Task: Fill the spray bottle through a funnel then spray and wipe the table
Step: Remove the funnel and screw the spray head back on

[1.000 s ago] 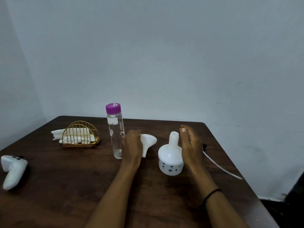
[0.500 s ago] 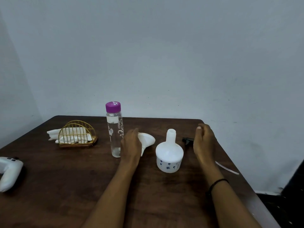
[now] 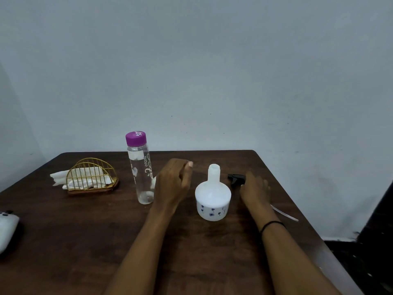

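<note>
The white spray bottle point(image 3: 212, 201), with small blue flowers, stands uncapped at the middle of the table. Left of it stands a clear water bottle point(image 3: 139, 167) with a purple cap. Between the two, my left hand point(image 3: 173, 184) is closed around the white funnel point(image 3: 153, 181), and only a sliver of it shows at the hand's left edge. My right hand point(image 3: 255, 190) lies palm down, fingers spread, over the black spray head point(image 3: 236, 179). The head's clear tube point(image 3: 285, 213) trails out toward the table's right edge.
A gold wire holder point(image 3: 91, 177) with white napkins point(image 3: 83, 182) sits at the back left of the dark wooden table point(image 3: 85, 241). A white controller point(image 3: 6, 231) lies at the left edge. The wall is close behind, and a dark object point(image 3: 378, 241) stands beyond the right edge.
My right hand moved from beside the spray bottle out to the right onto the spray head. My left hand closed over the funnel, which now shows only at its left side.
</note>
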Tool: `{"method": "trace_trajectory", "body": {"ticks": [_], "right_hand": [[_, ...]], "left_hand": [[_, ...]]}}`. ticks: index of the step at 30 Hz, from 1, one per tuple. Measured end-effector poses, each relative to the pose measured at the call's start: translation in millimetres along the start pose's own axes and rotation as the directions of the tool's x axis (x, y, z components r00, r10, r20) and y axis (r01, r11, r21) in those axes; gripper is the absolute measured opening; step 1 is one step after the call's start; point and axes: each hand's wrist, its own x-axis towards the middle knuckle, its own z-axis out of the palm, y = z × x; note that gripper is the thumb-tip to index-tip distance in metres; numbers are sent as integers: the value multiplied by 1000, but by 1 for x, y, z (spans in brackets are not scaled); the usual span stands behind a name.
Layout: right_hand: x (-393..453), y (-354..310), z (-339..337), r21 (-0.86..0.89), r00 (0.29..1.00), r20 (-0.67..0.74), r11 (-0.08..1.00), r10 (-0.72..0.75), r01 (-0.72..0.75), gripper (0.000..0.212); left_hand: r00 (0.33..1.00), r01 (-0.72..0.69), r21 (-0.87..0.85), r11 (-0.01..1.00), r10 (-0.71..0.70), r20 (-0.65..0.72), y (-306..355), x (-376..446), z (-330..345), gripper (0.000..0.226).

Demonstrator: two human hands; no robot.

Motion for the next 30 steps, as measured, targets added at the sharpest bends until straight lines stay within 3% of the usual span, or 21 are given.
{"method": "trace_trajectory", "body": {"ticks": [4, 7, 13, 18, 22, 25, 30], "right_hand": [[2, -1, -1, 218, 997, -72, 975, -34, 49, 15], [-1, -14, -19, 466, 982, -188, 880, -8, 96, 16], [-21, -47, -76, 852, 921, -368, 444, 128, 278, 28], [-39, -74, -116, 925, 915, -379, 22, 135, 380, 28], [-47, -92, -143, 885, 911, -390, -216, 135, 412, 23], [-49, -105, -153, 854, 915, -389, -330, 110, 403, 21], [-52, -117, -156, 834, 927, -362, -410, 99, 369, 20]], "left_hand": [[975, -85, -141, 986, 112, 193, 1, -6, -1, 37], [946, -55, -195, 979, 114, 304, 5, -7, 0, 53], [943, -52, -86, 995, 77, 323, 13, -9, 4, 52], [927, 8, -53, 999, 13, 374, 14, -9, 9, 52], [924, 26, -43, 999, -7, 382, 15, -9, 11, 45], [928, 39, -56, 998, -16, 371, 15, -10, 10, 41], [922, 51, -51, 997, -27, 385, 16, -11, 11, 43]]}}
